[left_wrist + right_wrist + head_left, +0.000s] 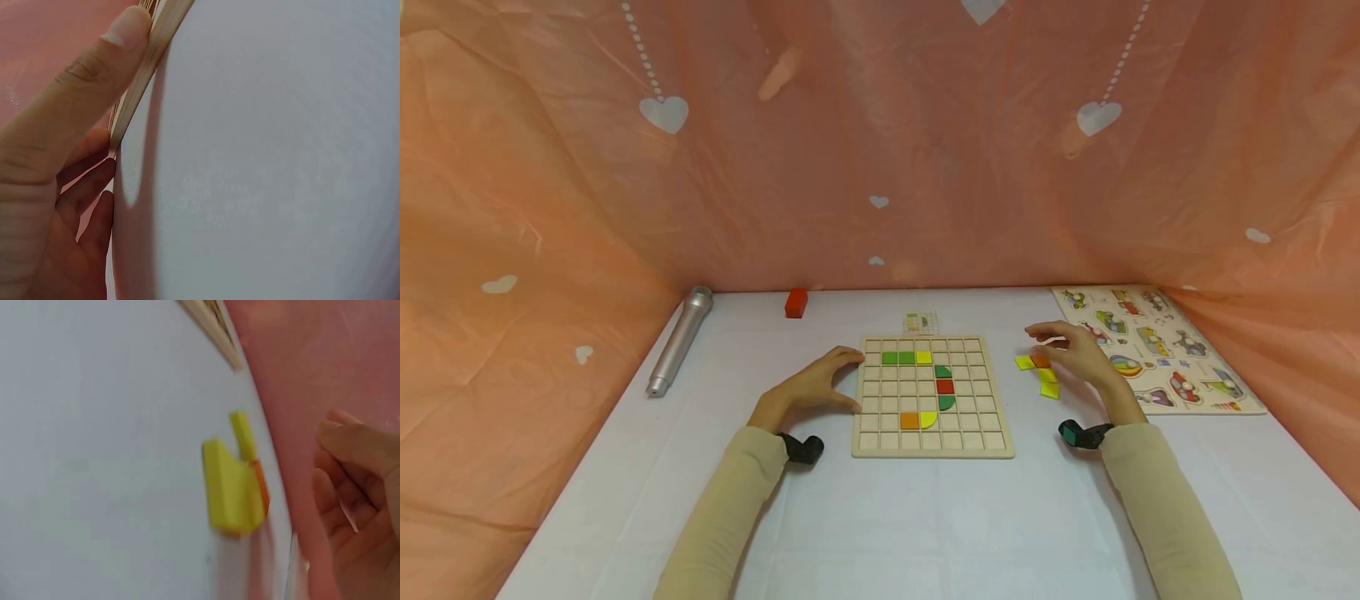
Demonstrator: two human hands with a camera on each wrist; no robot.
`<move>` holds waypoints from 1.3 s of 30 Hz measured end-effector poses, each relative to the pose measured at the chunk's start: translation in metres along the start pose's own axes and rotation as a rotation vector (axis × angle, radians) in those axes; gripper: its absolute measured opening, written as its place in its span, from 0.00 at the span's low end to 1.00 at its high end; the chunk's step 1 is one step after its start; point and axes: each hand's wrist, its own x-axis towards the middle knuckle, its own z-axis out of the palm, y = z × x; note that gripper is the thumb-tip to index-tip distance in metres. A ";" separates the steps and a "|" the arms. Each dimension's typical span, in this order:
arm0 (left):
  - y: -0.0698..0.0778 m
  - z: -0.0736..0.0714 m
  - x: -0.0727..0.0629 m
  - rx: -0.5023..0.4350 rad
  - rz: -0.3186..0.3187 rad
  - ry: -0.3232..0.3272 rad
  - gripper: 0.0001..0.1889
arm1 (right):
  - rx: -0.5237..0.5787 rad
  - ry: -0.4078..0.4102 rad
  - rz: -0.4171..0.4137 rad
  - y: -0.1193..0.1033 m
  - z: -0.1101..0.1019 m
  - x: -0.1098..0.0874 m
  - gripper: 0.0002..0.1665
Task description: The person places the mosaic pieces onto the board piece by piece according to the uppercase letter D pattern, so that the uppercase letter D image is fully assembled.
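Observation:
A wooden grid board (880,454) lies flat on the table, holding green squares (898,358), a yellow square (923,357), green rounded tiles (947,402), a red square (945,387), an orange square (909,421) and a yellow rounded tile (928,419). My left hand (812,383) touches the board's left edge, thumb and fingers spread; its thumb (94,81) rests against the side in the left wrist view. Over a small group of loose yellow tiles (1049,390) and an orange tile (1041,362) hovers my right hand (1078,357), fingers loosely bent, no tile visible between them.
Behind the board is a small printed card (921,322). A red block (796,303) stands at the back, and a silver cylinder (680,342) lies at the left. The picture puzzle board (1157,350) lies right of my right hand. Pink cloth (880,150) hangs behind the table.

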 end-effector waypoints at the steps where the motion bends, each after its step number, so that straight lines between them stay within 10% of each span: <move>1: 0.000 0.000 0.000 0.001 0.003 0.000 0.45 | -0.017 -0.013 0.028 0.002 -0.002 -0.001 0.19; 13: -0.001 0.001 0.000 -0.003 0.004 0.006 0.45 | -0.044 -0.169 0.158 0.024 -0.008 -0.007 0.19; 31: 0.001 0.000 -0.001 -0.002 0.005 0.003 0.45 | -0.197 -0.105 0.201 0.018 0.004 -0.001 0.20; 39: 0.003 0.000 0.000 -0.003 0.000 0.004 0.45 | -0.213 0.003 -0.018 -0.021 0.030 0.013 0.16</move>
